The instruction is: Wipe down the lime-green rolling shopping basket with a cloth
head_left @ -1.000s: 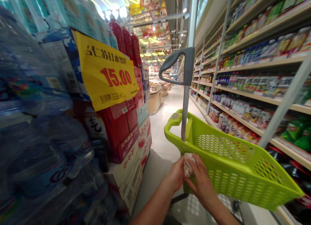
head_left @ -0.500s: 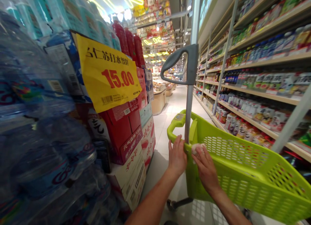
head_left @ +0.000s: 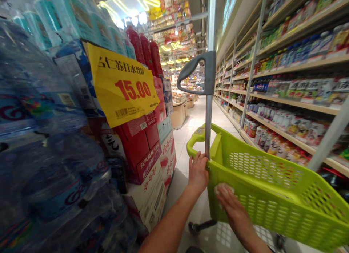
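Observation:
My left hand (head_left: 198, 174) is closed over the top edge of a lime-green shopping trolley basket (head_left: 247, 180), right beside its metal pole (head_left: 208, 131). Lower down on the basket's outer end wall is my right hand (head_left: 231, 204), slightly blurred. It presses a crumpled pale wipe (head_left: 230, 188) against the plastic, mostly covered by the fingers. Above my hands, a grey looped handle (head_left: 209, 72) is fixed to the pole. The basket has rows of holes in its long sides, and its floor is hidden from this angle.
Shrink-wrapped water bottles (head_left: 51, 165) and drink cartons (head_left: 141, 151) are stacked close on the left, with a yellow price sign (head_left: 124, 83). Drink shelves (head_left: 294, 96) line the right side. A black caster (head_left: 194, 228) juts out under the basket. A tiled aisle (head_left: 201, 111) runs ahead.
My right hand with the wipe has slid from the basket's top edge down onto its outer wall. My left hand stays on the rim. The view has shifted slightly.

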Available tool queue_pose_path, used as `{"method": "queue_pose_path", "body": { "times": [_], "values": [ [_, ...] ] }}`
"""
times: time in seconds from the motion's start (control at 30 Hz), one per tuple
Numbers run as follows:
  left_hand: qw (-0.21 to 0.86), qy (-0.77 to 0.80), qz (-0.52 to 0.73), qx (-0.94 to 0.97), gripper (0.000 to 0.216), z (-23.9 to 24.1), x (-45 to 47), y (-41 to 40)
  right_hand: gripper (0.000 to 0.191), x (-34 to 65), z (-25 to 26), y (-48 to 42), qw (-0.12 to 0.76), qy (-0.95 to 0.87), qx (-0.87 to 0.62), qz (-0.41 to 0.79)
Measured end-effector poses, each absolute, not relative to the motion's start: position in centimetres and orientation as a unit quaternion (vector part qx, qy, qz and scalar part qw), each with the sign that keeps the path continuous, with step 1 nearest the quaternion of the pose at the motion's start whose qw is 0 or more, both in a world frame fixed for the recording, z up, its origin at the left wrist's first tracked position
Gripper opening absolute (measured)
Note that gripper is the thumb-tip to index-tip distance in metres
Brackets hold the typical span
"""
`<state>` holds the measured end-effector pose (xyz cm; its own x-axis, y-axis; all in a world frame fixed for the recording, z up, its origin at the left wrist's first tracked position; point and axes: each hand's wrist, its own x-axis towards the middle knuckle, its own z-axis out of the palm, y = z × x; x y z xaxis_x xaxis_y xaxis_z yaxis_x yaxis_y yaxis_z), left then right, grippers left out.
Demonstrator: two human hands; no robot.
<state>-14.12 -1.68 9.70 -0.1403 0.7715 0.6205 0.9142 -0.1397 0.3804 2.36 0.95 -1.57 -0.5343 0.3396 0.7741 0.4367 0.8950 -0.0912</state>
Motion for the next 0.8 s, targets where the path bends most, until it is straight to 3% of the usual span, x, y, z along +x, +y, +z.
{"method": "queue_pose_path", "body": {
  "times": [0.1,0.17,0.4,0.63,0.8],
  "values": [
    [0.095,-0.647,-0.398,-0.643,0.047,9.5,-14.1,-1.5,0.041,1.8,2.1,2.2,0.502,-0.829,-0.239,-0.06],
    [0.098,-0.643,-0.407,-0.642,0.047,9.5,-14.1,-1.5,0.04,1.3,2.7,3.0,0.506,-0.832,-0.22,-0.063],
    [0.089,-0.636,-0.413,-0.646,0.047,9.6,-14.4,-1.6,0.041,3.3,-4.7,2.2,0.426,-0.88,-0.178,-0.114],
    [0.094,-0.635,-0.416,-0.644,0.048,9.3,-14.2,-1.8,0.048,5.5,0.7,2.7,0.489,-0.825,-0.27,-0.083],
    [0.146,-0.609,-0.416,-0.66,0.051,7.8,-12.9,-2.8,0.049,7.3,-5.9,2.4,0.412,-0.87,-0.25,-0.107]
  ]
}}
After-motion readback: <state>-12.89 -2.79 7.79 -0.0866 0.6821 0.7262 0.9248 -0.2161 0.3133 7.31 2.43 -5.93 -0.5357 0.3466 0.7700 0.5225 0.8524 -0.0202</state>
